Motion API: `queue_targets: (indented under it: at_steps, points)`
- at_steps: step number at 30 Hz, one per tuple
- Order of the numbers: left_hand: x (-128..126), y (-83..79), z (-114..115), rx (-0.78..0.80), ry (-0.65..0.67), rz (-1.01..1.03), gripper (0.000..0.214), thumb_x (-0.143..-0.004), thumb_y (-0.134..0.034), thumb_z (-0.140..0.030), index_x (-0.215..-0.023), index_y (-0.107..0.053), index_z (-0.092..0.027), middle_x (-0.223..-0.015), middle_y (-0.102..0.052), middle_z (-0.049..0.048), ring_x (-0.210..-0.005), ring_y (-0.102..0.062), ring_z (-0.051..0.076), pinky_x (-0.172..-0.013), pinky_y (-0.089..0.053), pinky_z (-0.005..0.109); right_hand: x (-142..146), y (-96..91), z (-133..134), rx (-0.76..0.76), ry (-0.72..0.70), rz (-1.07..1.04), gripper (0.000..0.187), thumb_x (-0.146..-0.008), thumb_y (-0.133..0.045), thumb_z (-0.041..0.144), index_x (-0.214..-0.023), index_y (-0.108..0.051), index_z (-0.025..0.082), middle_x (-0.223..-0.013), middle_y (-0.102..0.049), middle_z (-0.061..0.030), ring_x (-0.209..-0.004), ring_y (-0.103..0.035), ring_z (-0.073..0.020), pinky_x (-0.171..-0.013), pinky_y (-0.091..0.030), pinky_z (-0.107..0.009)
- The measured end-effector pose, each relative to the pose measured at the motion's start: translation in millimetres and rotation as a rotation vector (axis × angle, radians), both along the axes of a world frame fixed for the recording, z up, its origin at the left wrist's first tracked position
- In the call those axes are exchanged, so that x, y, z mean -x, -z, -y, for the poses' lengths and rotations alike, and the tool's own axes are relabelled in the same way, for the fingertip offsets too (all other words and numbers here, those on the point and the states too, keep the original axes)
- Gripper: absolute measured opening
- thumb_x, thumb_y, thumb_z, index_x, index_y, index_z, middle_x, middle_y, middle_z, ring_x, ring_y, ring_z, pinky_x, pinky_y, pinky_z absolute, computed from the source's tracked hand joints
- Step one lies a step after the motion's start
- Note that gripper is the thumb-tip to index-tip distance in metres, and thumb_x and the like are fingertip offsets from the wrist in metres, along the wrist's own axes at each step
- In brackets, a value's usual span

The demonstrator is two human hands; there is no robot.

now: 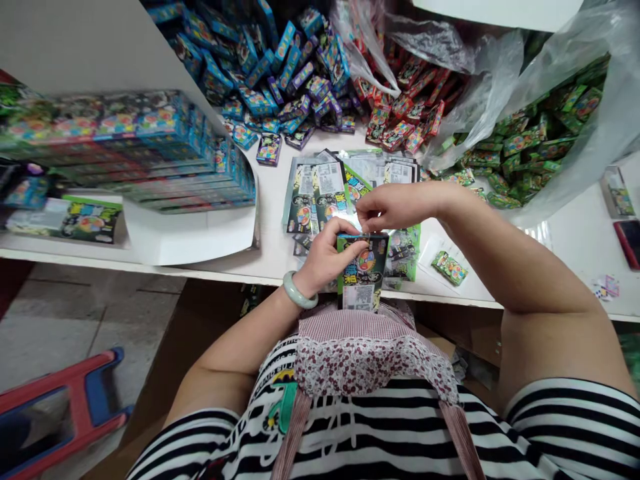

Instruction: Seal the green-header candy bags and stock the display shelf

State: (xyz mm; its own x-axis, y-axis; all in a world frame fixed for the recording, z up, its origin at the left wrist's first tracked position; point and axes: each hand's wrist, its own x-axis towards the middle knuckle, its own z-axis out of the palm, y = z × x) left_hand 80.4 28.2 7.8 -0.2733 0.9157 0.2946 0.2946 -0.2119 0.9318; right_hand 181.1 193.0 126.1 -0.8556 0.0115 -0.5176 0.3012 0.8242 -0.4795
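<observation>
2 hands [350,233] on upright packet [363,277]

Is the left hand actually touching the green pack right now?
Touching. The head view shows the left hand wrapped around the upright green pack, fingers lying on its front and top edge, with no gap. The right hand pinches at the pack's top.

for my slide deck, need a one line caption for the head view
Left hand grips an upright green printed pack while the right hand pinches its top, above a white table.

Green-and-black printed packet [365,270]; pale green bangle [299,291].
</observation>
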Motion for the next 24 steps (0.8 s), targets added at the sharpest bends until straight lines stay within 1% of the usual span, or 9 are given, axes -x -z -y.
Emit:
queue_targets:
  at_steps: [4, 6, 8, 11, 14, 17, 20, 22, 24]
  points:
    - [-1.5, 2.7, -0.3, -0.066, -0.032, -0.009, 0.023, -0.084, -0.071, -0.027, -0.096, -0.052, -0.022, -0.09, -0.058, -0.0008, -0.085, -0.059, 0.013, -0.08, -0.05, 0.029, -5.5, 11.1, -1.2, 0.088, 0.091, -0.066, 0.009, -0.085, -0.06, 0.018, -0.076, -0.057, 0.017, -0.069, -0.056, 0.0021, -0.065, -0.045, -0.0098, -0.062, -0.033, -0.025]
    - [-2.0, 3.7, 0.6, -0.073, -0.042, -0.008, 0.025, -0.084, -0.071, -0.028, -0.099, -0.051, -0.022, -0.093, -0.058, 0.0, -0.087, -0.059, 0.014, -0.081, -0.05, 0.029, -11.7, 24.1, -3.9, 0.234, 0.189, -0.079, 0.013, -0.085, -0.063, 0.025, -0.077, -0.057, 0.017, -0.067, -0.054, 0.003, -0.063, -0.044, -0.0091, -0.06, -0.034, -0.023]
    - [-2.2, 4.4, 4.8, -0.029, -0.026, 0.034, 0.032, -0.083, -0.072, -0.031, -0.105, -0.051, -0.022, -0.097, -0.058, 0.0017, -0.091, -0.06, 0.015, -0.084, -0.051, 0.031, -18.9, 40.0, -4.8, 0.471, 0.328, -0.051, 0.019, -0.082, -0.069, 0.034, -0.08, -0.058, 0.018, -0.068, -0.054, 0.0036, -0.062, -0.044, -0.0086, -0.057, -0.034, -0.022]
    - [-2.8, 7.4, 18.9, 0.135, 0.121, 0.233, 0.047, -0.081, -0.074, -0.044, -0.114, -0.05, -0.022, -0.1, -0.062, 0.0038, -0.089, -0.063, 0.018, -0.082, -0.054, 0.034, -27.0, 62.4, 1.4, 0.851, 0.527, 0.044, 0.034, -0.07, -0.077, 0.045, -0.081, -0.058, 0.018, -0.067, -0.053, 0.0042, -0.059, -0.046, -0.0083, -0.054, -0.037, -0.021]
    - [-5.1, 12.9, 37.6, 0.316, 0.375, 0.389, 0.05, -0.08, -0.07, -0.059, -0.11, -0.057, -0.021, -0.099, -0.068, 0.0056, -0.094, -0.066, 0.022, -0.087, -0.056, 0.039, -31.2, 72.9, 14.2, 1.057, 0.659, 0.134, 0.04, -0.06, -0.079, 0.049, -0.072, -0.055, 0.018, -0.058, -0.048, 0.0063, -0.051, -0.04, -0.0072, -0.048, -0.033, -0.02]
    - [-4.8, 10.3, 52.9, 0.347, 0.422, 0.387, 0.053, -0.08, -0.065, -0.068, -0.103, -0.063, -0.02, -0.096, -0.07, 0.0078, -0.095, -0.068, 0.024, -0.085, -0.058, 0.04, -35.1, 66.0, 25.7, 1.091, 0.662, 0.18, 0.041, -0.057, -0.08, 0.052, -0.067, -0.056, 0.019, -0.057, -0.051, 0.0045, -0.049, -0.043, -0.0085, -0.048, -0.035, -0.022]
    - [14.3, -14.0, 66.9, 0.21, 0.333, 0.246, 0.053, -0.083, -0.061, -0.069, -0.103, -0.064, -0.02, -0.096, -0.072, 0.0092, -0.092, -0.069, 0.024, -0.082, -0.06, 0.039, -41.2, 51.3, 29.2, 0.95, 0.562, 0.12, 0.039, -0.065, -0.078, 0.056, -0.077, -0.067, 0.021, -0.075, -0.066, -0.0038, -0.066, -0.059, -0.017, -0.063, -0.048, -0.031]
    - [44.9, -42.7, 78.4, 0.08, 0.199, 0.031, 0.043, -0.088, -0.06, -0.06, -0.104, -0.065, -0.02, -0.1, -0.073, 0.0095, -0.094, -0.07, 0.024, -0.085, -0.06, 0.042, -46.7, 45.6, 27.4, 0.807, 0.566, -0.024, 0.04, -0.069, -0.077, 0.059, -0.087, -0.072, 0.023, -0.086, -0.07, -0.0069, -0.078, -0.063, -0.0215, -0.072, -0.051, -0.034]
    - [89.5, -75.1, 88.9, -0.124, -0.176, -0.225, 0.03, -0.095, -0.057, -0.048, -0.112, -0.064, -0.025, -0.109, -0.071, 0.0074, -0.103, -0.068, 0.024, -0.089, -0.059, 0.045, -52.7, 46.7, 24.7, 0.713, 0.66, -0.182, 0.044, -0.07, -0.076, 0.062, -0.092, -0.073, 0.024, -0.087, -0.07, -0.0075, -0.08, -0.063, -0.0222, -0.074, -0.051, -0.036]
